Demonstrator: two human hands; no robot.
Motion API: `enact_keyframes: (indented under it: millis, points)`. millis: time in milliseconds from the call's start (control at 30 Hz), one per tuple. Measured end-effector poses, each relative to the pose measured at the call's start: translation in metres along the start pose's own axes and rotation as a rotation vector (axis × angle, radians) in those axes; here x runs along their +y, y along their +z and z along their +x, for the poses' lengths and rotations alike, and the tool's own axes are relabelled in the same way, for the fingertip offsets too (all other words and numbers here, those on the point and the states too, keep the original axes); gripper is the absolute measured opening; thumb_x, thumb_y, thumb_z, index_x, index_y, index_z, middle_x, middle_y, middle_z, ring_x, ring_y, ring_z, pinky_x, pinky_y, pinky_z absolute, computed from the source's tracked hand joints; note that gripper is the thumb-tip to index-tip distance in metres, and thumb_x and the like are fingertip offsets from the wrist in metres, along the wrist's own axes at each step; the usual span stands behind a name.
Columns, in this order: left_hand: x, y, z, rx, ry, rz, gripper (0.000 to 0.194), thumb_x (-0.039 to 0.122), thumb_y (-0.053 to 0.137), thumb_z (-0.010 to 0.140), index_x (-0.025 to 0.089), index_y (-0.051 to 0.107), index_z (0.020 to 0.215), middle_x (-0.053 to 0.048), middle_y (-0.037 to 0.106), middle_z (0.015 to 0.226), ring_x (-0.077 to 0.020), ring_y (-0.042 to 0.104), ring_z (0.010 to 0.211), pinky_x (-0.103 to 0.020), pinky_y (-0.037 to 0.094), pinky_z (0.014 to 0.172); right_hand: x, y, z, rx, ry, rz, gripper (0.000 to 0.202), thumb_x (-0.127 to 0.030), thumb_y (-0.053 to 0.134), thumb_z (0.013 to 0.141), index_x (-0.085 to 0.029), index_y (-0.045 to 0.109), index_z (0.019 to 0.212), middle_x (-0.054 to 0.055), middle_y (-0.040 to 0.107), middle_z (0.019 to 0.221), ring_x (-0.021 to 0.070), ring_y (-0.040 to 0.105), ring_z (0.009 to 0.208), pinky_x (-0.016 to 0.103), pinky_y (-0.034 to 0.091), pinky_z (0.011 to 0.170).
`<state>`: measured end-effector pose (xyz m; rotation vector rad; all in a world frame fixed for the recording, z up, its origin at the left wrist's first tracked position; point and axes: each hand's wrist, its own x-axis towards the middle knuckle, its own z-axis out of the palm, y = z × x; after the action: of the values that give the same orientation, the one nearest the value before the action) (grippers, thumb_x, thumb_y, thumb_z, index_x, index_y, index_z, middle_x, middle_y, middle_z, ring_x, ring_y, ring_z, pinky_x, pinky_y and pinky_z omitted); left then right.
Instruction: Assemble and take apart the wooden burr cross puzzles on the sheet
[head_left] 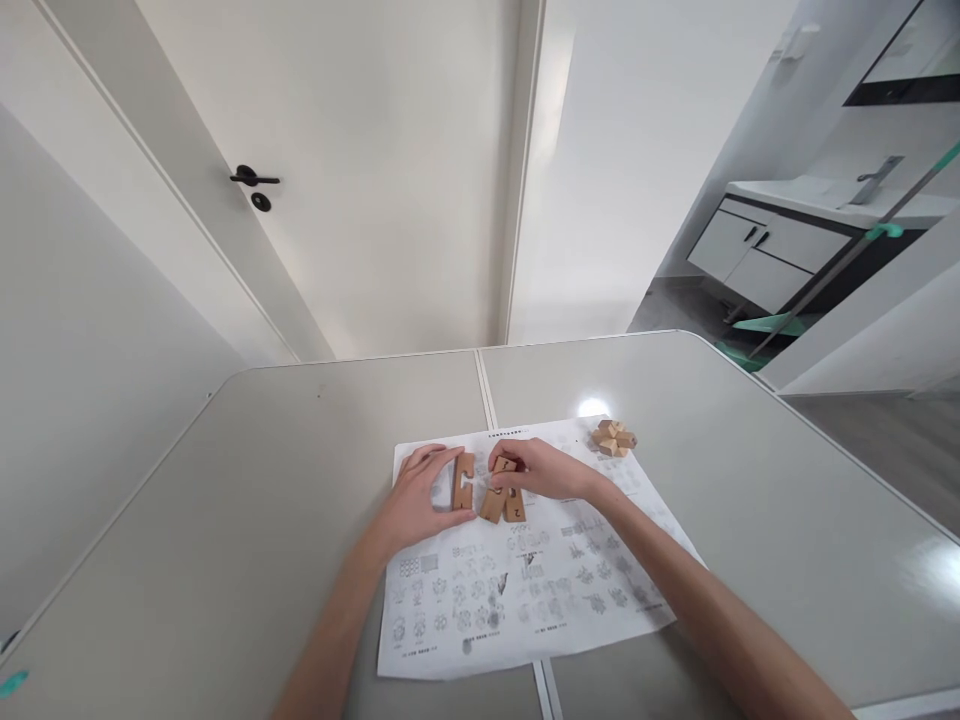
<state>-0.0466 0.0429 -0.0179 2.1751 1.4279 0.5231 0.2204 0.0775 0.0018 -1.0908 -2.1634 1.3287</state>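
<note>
My left hand (pixel 420 500) spans a notched wooden puzzle piece (pixel 461 490), with the index fingertip at its far end and the thumb at its near end. To the right, my right hand (pixel 536 468) has its thumb and fingertips closed on a second wooden puzzle piece (pixel 492 505). That one lies slanted against a third piece (pixel 515 508) marked with a 2, and my fingers cover parts of both. All three rest on a printed instruction sheet (pixel 442 640) showing rows of small diagrams.
An assembled wooden burr puzzle (pixel 613 438) sits at the sheet's far right corner. The sheet lies across the seam of a light folding table (pixel 300 480). Beyond the table stand a white door (pixel 390 200) and, at right, a washbasin cabinet (pixel 772 245).
</note>
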Motion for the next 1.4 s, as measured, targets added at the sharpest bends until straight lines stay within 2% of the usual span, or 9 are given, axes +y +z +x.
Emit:
enact_keyframes:
  millis: [133, 267, 633, 700, 800, 867, 933, 1233, 1400]
  points:
    - [0.002, -0.002, -0.001, -0.009, -0.004, -0.007, 0.084, 0.051, 0.086, 0.073, 0.035, 0.050, 0.147, -0.009, 0.051, 0.150, -0.0346, 0.043, 0.144, -0.051, 0.046, 0.114, -0.003, 0.000, 0.021, 0.026, -0.017, -0.130, 0.019, -0.040, 0.065, 0.096, -0.025, 0.066, 0.108, -0.001, 0.068, 0.078, 0.0192, 0.062, 0.067, 0.029, 0.048, 0.056]
    - [0.001, -0.002, -0.001, -0.011, -0.009, 0.005, 0.087, 0.053, 0.086, 0.073, 0.037, 0.048, 0.149, -0.009, 0.051, 0.151, -0.0350, 0.044, 0.144, -0.051, 0.047, 0.112, -0.003, 0.011, 0.028, 0.068, -0.040, -0.195, 0.028, -0.033, 0.068, 0.094, -0.024, 0.065, 0.121, 0.006, 0.069, 0.102, 0.0234, 0.065, 0.083, 0.036, 0.054, 0.071]
    - [0.004, 0.000, -0.001, 0.012, 0.079, 0.013, 0.081, 0.046, 0.081, 0.078, 0.034, 0.044, 0.149, -0.007, 0.053, 0.151, -0.0330, 0.040, 0.146, -0.051, 0.042, 0.117, 0.013, 0.027, 0.014, 0.278, -0.192, -0.301, 0.025, -0.030, 0.061, 0.102, -0.027, 0.060, 0.127, 0.010, 0.065, 0.120, 0.0288, 0.063, 0.112, 0.048, 0.055, 0.096]
    - [0.011, 0.004, -0.001, 0.069, 0.075, 0.026, 0.067, 0.049, 0.078, 0.082, 0.032, 0.050, 0.141, -0.007, 0.053, 0.149, -0.0322, 0.041, 0.144, -0.051, 0.042, 0.116, 0.017, 0.025, 0.001, 0.296, -0.167, -0.267, 0.028, -0.034, 0.059, 0.103, -0.028, 0.058, 0.131, 0.011, 0.063, 0.126, 0.0286, 0.062, 0.117, 0.049, 0.056, 0.098]
    - [0.025, 0.014, 0.000, 0.182, 0.065, 0.099, 0.033, 0.047, 0.073, 0.088, 0.027, 0.059, 0.110, -0.008, 0.057, 0.137, -0.0327, 0.043, 0.140, -0.053, 0.043, 0.113, 0.024, 0.022, -0.021, 0.251, -0.164, -0.268, 0.060, -0.049, 0.073, 0.092, -0.032, 0.047, 0.144, 0.011, 0.053, 0.143, 0.0322, 0.052, 0.133, 0.053, 0.051, 0.107]
    - [0.032, 0.022, 0.000, 0.220, 0.073, 0.156, 0.028, 0.045, 0.073, 0.088, 0.025, 0.056, 0.097, -0.008, 0.058, 0.132, -0.0339, 0.044, 0.138, -0.054, 0.043, 0.111, 0.027, 0.023, -0.034, 0.228, -0.173, -0.293, 0.084, -0.055, 0.082, 0.082, -0.033, 0.039, 0.151, 0.011, 0.047, 0.150, 0.0350, 0.044, 0.140, 0.056, 0.047, 0.112]
    - [0.037, 0.027, 0.000, 0.234, 0.090, 0.194, 0.025, 0.042, 0.071, 0.089, 0.025, 0.054, 0.095, -0.009, 0.057, 0.130, -0.0346, 0.044, 0.137, -0.055, 0.043, 0.109, 0.029, 0.024, -0.042, 0.223, -0.182, -0.309, 0.092, -0.054, 0.085, 0.079, -0.034, 0.035, 0.153, 0.011, 0.047, 0.151, 0.0354, 0.042, 0.141, 0.058, 0.044, 0.114]
    - [0.046, 0.028, 0.000, 0.205, 0.149, 0.220, 0.006, 0.026, 0.063, 0.091, 0.024, 0.060, 0.096, -0.009, 0.056, 0.135, -0.0363, 0.038, 0.142, -0.057, 0.042, 0.112, 0.025, 0.020, -0.050, 0.384, -0.140, -0.154, 0.078, -0.045, 0.081, 0.085, -0.034, 0.039, 0.150, 0.011, 0.048, 0.149, 0.0330, 0.048, 0.138, 0.054, 0.045, 0.113]
    - [0.044, 0.025, -0.001, 0.148, 0.256, 0.223, 0.014, 0.019, 0.059, 0.091, 0.025, 0.065, 0.102, -0.008, 0.058, 0.135, -0.0345, 0.037, 0.143, -0.055, 0.041, 0.114, 0.028, 0.018, -0.048, 0.488, -0.191, -0.035, 0.072, -0.050, 0.080, 0.085, -0.032, 0.045, 0.145, 0.011, 0.054, 0.145, 0.0337, 0.053, 0.133, 0.052, 0.050, 0.107]
